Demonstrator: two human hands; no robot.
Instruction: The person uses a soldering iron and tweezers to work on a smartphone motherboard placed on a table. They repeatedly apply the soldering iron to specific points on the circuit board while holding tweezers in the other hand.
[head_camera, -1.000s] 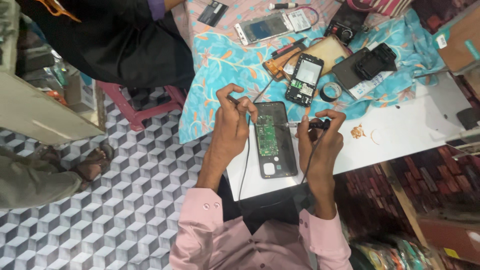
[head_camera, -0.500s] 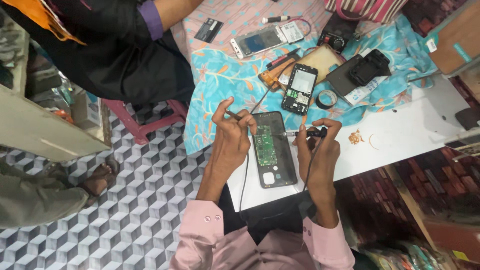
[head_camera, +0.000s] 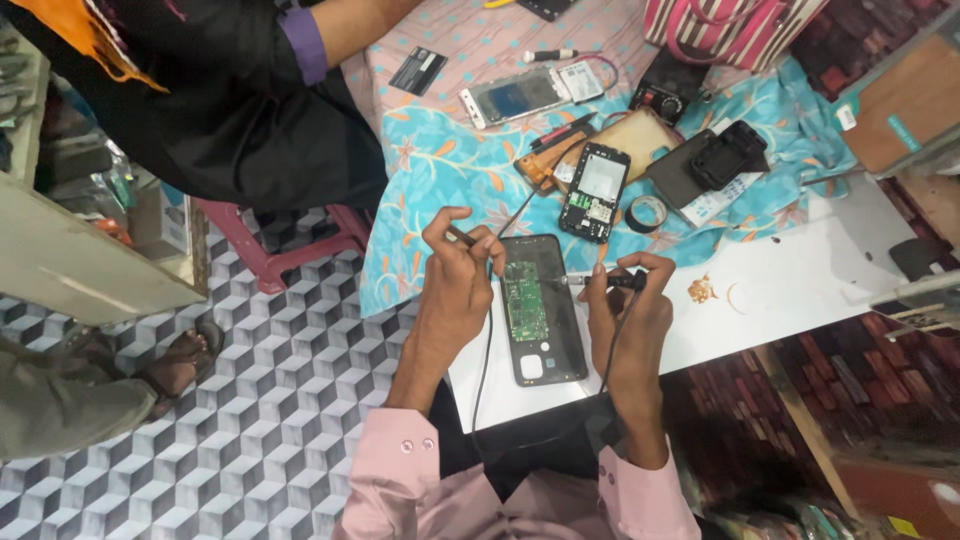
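Observation:
An opened black phone (head_camera: 545, 335) lies back-up on the white table (head_camera: 800, 290), its green circuit board (head_camera: 523, 300) exposed. My left hand (head_camera: 457, 280) pinches a thin tool (head_camera: 462, 237) at the phone's upper left corner. My right hand (head_camera: 625, 310) grips a soldering iron (head_camera: 605, 281) whose metal tip points left at the board's upper right. Its black cord (head_camera: 612, 345) runs down along my right wrist. Both my sleeves are pink.
A second opened phone (head_camera: 594, 190), a tape roll (head_camera: 648, 213), a wooden block (head_camera: 620, 140), a black device (head_camera: 728, 155) and a silver phone (head_camera: 515, 98) lie on the blue floral cloth (head_camera: 440, 160). Another person in black sits upper left by a red stool (head_camera: 270, 260). A sandalled foot (head_camera: 180, 365) is left.
The camera view has shifted, so the phone and both hands sit lower in frame. The hands keep the same grip and stay at the phone's upper end.

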